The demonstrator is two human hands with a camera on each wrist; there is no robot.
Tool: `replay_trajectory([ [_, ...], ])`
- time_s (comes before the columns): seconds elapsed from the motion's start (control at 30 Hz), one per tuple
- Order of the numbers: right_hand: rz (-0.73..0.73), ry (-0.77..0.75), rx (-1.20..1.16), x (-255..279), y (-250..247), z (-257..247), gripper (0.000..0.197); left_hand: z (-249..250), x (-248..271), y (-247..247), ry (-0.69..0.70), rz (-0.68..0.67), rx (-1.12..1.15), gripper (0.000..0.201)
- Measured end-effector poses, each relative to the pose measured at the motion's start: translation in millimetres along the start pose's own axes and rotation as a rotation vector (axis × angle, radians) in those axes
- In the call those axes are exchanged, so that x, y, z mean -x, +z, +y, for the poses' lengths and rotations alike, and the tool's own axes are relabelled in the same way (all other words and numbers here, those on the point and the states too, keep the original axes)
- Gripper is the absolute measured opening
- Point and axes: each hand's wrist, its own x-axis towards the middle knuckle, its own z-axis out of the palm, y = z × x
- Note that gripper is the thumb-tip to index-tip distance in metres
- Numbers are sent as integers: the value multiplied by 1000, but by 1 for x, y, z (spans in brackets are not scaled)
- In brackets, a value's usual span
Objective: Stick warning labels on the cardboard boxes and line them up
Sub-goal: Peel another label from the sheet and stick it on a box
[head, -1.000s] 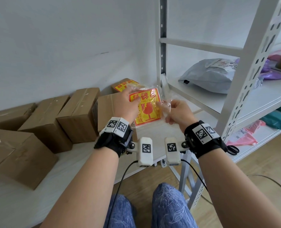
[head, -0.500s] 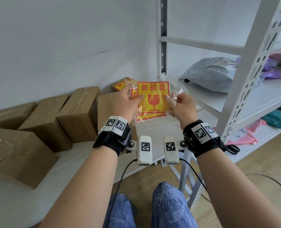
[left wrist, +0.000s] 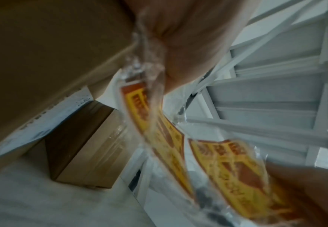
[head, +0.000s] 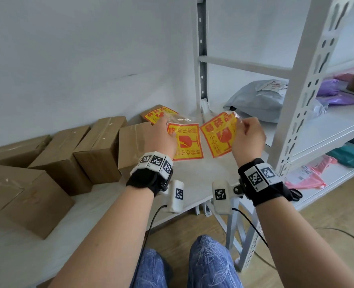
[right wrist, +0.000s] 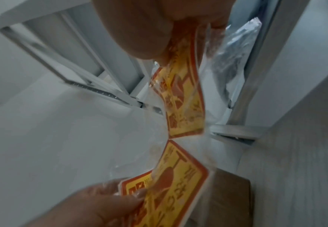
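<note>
My left hand (head: 161, 138) grips a clear plastic bag holding yellow-and-red warning labels (head: 187, 142), seen blurred in the left wrist view as label sheets (left wrist: 159, 130). My right hand (head: 247, 138) pinches a separate warning label (head: 219, 136) by its upper corner, tilted, just right of the bag; the right wrist view shows this label (right wrist: 184, 99) under my thumb. Both are held above the white table (head: 192, 177). A row of brown cardboard boxes (head: 101, 148) stands along the wall at left. One box at the back (head: 157, 114) carries a label on top.
A white metal shelf rack (head: 302, 113) stands close on the right, holding a grey mailer bag (head: 259, 100) and purple, teal and pink parcels. A large box (head: 24, 198) sits near the table's front left. Cables hang from my wrists over my knees.
The single label packet held between both hands has come apart: my right hand drew one label out to the right while my left hand keeps the bag with the others.
</note>
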Motion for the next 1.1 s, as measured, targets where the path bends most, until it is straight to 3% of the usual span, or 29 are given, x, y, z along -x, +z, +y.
replay_trajectory([
  [0.37, 58, -57, 302, -5, -24, -1, 20, 17, 7, 5, -95, -1, -242, 55],
  [0.47, 35, -85, 112, -2, -23, -2, 18, 26, 10, 10, -64, 13, -130, 62],
  [0.57, 54, -47, -67, -1, -17, 2, 17, 41, 16, 20, -38, 21, 25, 56],
  [0.7, 39, -16, -135, 0, -12, 13, 25, 47, 17, 43, -148, -37, 267, 56],
  [0.87, -154, 113, 57, 1, -8, 39, 31, 29, 23, 71, -395, -183, 394, 84],
  [0.97, -341, 202, 109, 9, -1, 54, 29, 16, 29, 81, -460, -210, 357, 91],
  [1.1, -406, 245, 153, 21, 6, 64, 20, 12, 33, 77, -503, -239, 336, 100],
])
